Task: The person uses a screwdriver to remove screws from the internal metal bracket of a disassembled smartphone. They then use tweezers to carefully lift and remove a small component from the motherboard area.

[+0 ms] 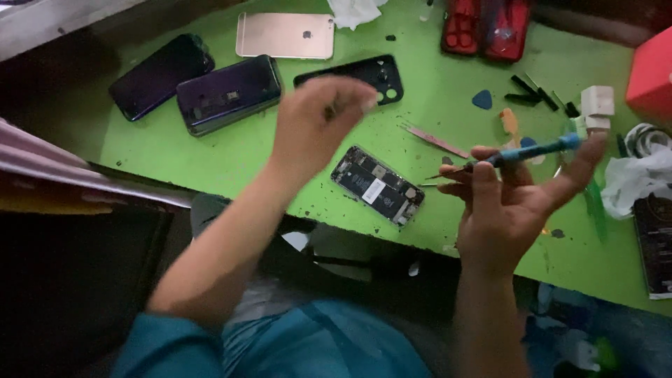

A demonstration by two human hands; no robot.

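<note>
A slim blue-handled screwdriver (528, 150) is pinched across the fingers of the right hand (507, 206), above the green desk (448, 84). It is judged light, stiff and sharp-tipped, best gripped at the handle. The left hand (315, 122) is raised with fingers curled together; any hold cannot be told. An opened phone (378, 185), probably fragile, lies below.

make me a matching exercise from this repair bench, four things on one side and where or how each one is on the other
Things
1. blue screwdriver
2. opened phone
3. rose-gold phone
4. blue pick

Place or state
A. lying face down at the far edge of the green table
B. held in the right hand
C. lying loose on the table beside black tool bits
D. insides showing, on the table between the two hands

Pairs: 1-B, 2-D, 3-A, 4-C
</note>
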